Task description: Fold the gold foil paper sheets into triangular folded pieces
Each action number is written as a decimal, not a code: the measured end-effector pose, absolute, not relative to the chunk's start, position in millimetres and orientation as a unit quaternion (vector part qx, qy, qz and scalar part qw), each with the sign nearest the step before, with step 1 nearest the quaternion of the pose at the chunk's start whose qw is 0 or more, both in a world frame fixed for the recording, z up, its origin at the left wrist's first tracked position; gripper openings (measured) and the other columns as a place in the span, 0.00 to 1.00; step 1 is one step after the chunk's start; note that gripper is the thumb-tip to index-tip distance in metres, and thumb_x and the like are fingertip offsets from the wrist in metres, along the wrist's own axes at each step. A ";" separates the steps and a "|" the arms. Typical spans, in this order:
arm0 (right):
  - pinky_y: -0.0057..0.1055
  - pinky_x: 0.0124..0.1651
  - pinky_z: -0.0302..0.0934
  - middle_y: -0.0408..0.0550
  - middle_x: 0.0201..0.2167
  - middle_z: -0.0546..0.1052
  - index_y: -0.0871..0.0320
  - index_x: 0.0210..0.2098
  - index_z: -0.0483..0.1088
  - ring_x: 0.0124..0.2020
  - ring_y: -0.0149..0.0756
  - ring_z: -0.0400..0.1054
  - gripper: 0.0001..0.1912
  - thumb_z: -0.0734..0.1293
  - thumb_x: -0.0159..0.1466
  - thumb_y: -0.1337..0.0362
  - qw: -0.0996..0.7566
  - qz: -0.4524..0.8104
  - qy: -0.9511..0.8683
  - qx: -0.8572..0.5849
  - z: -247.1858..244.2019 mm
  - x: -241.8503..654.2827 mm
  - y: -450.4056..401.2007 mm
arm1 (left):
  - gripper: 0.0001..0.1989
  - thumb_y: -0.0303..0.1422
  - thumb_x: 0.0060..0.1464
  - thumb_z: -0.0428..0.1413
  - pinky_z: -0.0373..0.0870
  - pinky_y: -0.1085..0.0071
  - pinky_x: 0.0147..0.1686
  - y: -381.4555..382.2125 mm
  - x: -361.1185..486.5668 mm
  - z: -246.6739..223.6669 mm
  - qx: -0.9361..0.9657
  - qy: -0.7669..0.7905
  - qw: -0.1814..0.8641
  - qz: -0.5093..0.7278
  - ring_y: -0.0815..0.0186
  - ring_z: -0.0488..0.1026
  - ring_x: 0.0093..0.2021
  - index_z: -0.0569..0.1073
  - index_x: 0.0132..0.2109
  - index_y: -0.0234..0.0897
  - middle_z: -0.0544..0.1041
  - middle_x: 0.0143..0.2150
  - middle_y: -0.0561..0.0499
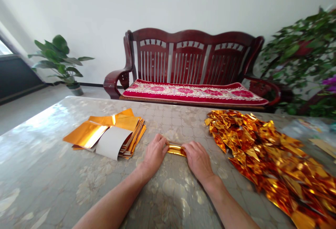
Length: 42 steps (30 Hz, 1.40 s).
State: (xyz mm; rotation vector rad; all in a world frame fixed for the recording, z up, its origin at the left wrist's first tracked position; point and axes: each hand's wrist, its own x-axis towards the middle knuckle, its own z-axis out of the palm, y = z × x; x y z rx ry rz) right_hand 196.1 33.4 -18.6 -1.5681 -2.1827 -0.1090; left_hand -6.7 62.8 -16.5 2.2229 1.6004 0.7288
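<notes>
Between my two hands is a narrow, rolled or folded strip of gold foil paper, lying low over the table. My left hand grips its left end, fingers closed. At its right end my right hand pinches the paper, fingers curled. To the left of my left hand lies a loose stack of gold foil paper sheets, one showing its grey-white back. A large heap of folded gold foil pieces spreads to the right of my right hand.
The table has a glossy floral cover. Clear plastic packaging lies at its right side. Behind the table stands a dark red wooden bench with a red patterned cushion. Potted plants flank it.
</notes>
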 end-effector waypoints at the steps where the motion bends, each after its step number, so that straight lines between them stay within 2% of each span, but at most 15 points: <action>1: 0.31 0.44 0.55 0.46 0.34 0.73 0.53 0.41 0.74 0.40 0.38 0.64 0.09 0.61 0.70 0.67 0.220 -0.040 -0.791 -0.569 -18.4 196.0 33.3 | 0.06 0.28 0.62 0.53 0.65 0.73 0.41 62.1 -6.2 -16.0 0.786 0.546 0.147 0.248 0.66 0.71 0.42 0.74 0.39 0.40 0.71 0.42 0.51; 9: 0.31 0.43 0.55 0.46 0.34 0.73 0.52 0.42 0.75 0.40 0.38 0.65 0.10 0.61 0.70 0.67 0.208 -0.050 -0.787 -0.579 -14.5 194.7 31.8 | 0.11 0.26 0.63 0.51 0.67 0.69 0.46 57.5 -4.8 -10.7 0.863 0.469 0.082 0.170 0.62 0.70 0.45 0.76 0.45 0.42 0.76 0.43 0.50; 14: 0.31 0.43 0.55 0.46 0.34 0.73 0.52 0.41 0.76 0.40 0.37 0.65 0.11 0.62 0.70 0.67 0.204 -0.052 -0.785 -0.582 -14.5 194.7 32.0 | 0.11 0.29 0.64 0.50 0.68 0.65 0.47 47.6 -3.3 -1.4 0.886 0.453 0.037 0.091 0.59 0.70 0.47 0.72 0.51 0.42 0.75 0.46 0.47; 19: 0.32 0.43 0.54 0.46 0.34 0.74 0.51 0.41 0.77 0.40 0.38 0.64 0.10 0.63 0.69 0.66 0.216 -0.059 -0.782 -0.582 -15.0 195.1 31.7 | 0.20 0.27 0.63 0.50 0.68 0.63 0.45 34.9 -4.5 2.4 0.900 0.432 -0.003 0.067 0.57 0.69 0.47 0.65 0.60 0.47 0.72 0.50 0.47; 22: 0.34 0.42 0.54 0.46 0.35 0.74 0.50 0.40 0.77 0.40 0.39 0.63 0.08 0.65 0.68 0.65 0.226 -0.080 -0.778 -0.580 -13.8 195.1 30.6 | 0.22 0.36 0.63 0.53 0.67 0.60 0.47 29.0 -4.9 2.3 0.901 0.429 -0.023 0.065 0.54 0.68 0.50 0.63 0.63 0.46 0.70 0.56 0.44; 25: 0.36 0.45 0.55 0.47 0.39 0.76 0.51 0.39 0.78 0.43 0.41 0.63 0.09 0.65 0.67 0.68 0.236 -0.106 -0.780 -0.570 -12.1 193.3 27.3 | 0.29 0.46 0.60 0.55 0.65 0.55 0.53 25.2 -3.7 1.5 0.902 0.426 -0.023 0.069 0.50 0.66 0.56 0.62 0.64 0.42 0.67 0.61 0.40; 29: 0.38 0.53 0.59 0.49 0.46 0.78 0.56 0.47 0.76 0.49 0.41 0.65 0.13 0.62 0.68 0.70 0.257 -0.090 -0.820 -0.504 -13.8 183.9 17.5 | 0.32 0.49 0.59 0.56 0.57 0.51 0.62 24.5 -3.0 -2.9 0.906 0.416 -0.020 0.077 0.46 0.57 0.66 0.63 0.64 0.38 0.65 0.65 0.37; 32: 0.38 0.60 0.59 0.53 0.54 0.75 0.59 0.57 0.70 0.55 0.40 0.65 0.20 0.59 0.68 0.71 0.236 -0.053 -0.847 -0.474 -19.2 173.7 9.0 | 0.32 0.50 0.61 0.53 0.54 0.53 0.65 26.6 -5.0 -9.1 0.913 0.398 -0.011 0.087 0.48 0.56 0.68 0.63 0.64 0.34 0.63 0.67 0.36; 35: 0.43 0.64 0.57 0.60 0.62 0.69 0.64 0.63 0.64 0.63 0.44 0.62 0.24 0.59 0.68 0.70 0.194 -0.043 -0.843 -0.500 -24.6 168.2 1.7 | 0.34 0.51 0.63 0.50 0.53 0.54 0.66 28.8 -8.6 -14.8 0.919 0.382 -0.009 0.100 0.51 0.57 0.69 0.60 0.67 0.34 0.62 0.68 0.35; 39: 0.47 0.67 0.53 0.62 0.67 0.61 0.67 0.66 0.59 0.68 0.48 0.55 0.29 0.61 0.68 0.64 0.142 -0.030 -0.835 -0.531 -26.5 173.2 -7.4 | 0.37 0.56 0.63 0.45 0.53 0.53 0.66 30.2 -13.7 -17.6 0.925 0.367 -0.011 0.095 0.51 0.55 0.70 0.58 0.68 0.33 0.60 0.69 0.34; 42: 0.48 0.67 0.54 0.61 0.68 0.58 0.65 0.67 0.58 0.69 0.50 0.53 0.31 0.61 0.68 0.57 0.115 -0.032 -0.827 -0.549 -24.7 181.5 -14.1 | 0.38 0.55 0.62 0.47 0.52 0.55 0.67 31.4 -16.8 -17.6 0.930 0.356 -0.013 0.086 0.51 0.53 0.71 0.58 0.67 0.31 0.59 0.69 0.34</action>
